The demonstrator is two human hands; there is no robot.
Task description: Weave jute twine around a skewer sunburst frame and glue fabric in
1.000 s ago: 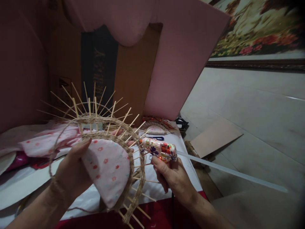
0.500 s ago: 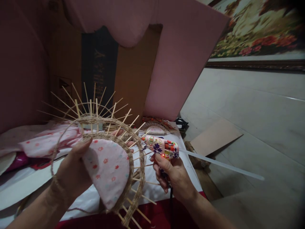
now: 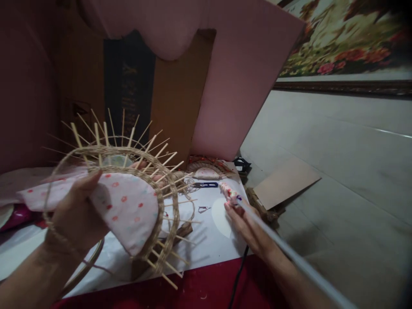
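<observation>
My left hand [image 3: 75, 214] grips a half-round woven piece [image 3: 125, 210] by its straight side, thumb on the front. Its flat middle is covered in white cloth with small red flowers. Thin wooden sticks fan out from the curved edge, with two bands of brown twine [image 3: 176, 201] woven through them. A loose length of twine loops over my left wrist. On the right, my right hand [image 3: 249, 225] is closed around a patterned glue gun [image 3: 229, 195], held apart from the woven piece and above the table. A long, whitish glue stick [image 3: 289, 249] sticks out of its back.
On the white table lie dark blue thread snips [image 3: 206, 185], a white rounded sheet [image 3: 221, 218] and, behind, another half-round piece [image 3: 206, 173]. Flowered cloth [image 3: 48, 186] is heaped at left. A black cord [image 3: 240, 274] hangs by my right hand. A pink panel [image 3: 238, 77] stands at the back.
My right hand has drawn the glue gun away from the twine edge and turned it, its tip now pointing away from me. The woven piece has shifted left in view.
</observation>
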